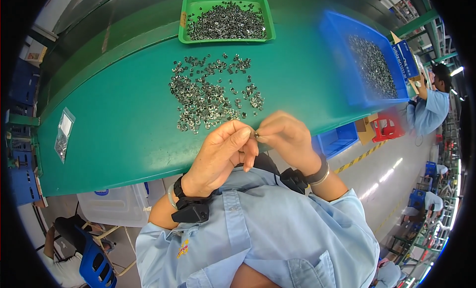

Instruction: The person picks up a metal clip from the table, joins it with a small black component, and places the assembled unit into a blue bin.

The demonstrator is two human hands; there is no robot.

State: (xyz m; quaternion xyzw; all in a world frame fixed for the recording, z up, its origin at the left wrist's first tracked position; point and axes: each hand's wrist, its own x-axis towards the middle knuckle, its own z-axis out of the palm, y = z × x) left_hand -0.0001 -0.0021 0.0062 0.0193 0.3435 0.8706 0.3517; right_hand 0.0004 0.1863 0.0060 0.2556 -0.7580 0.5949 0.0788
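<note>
Tiny metal clip in both hands' pinched grip.

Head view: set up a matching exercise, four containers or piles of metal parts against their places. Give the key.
1 green tray
2 blue bin
3 loose pile of metal parts
4 clear plastic bag

a left end of the table
b far edge, middle
c right end of the table
d table middle, beyond the hands

Pairs: 1-b, 2-c, 3-d, 4-a
</note>
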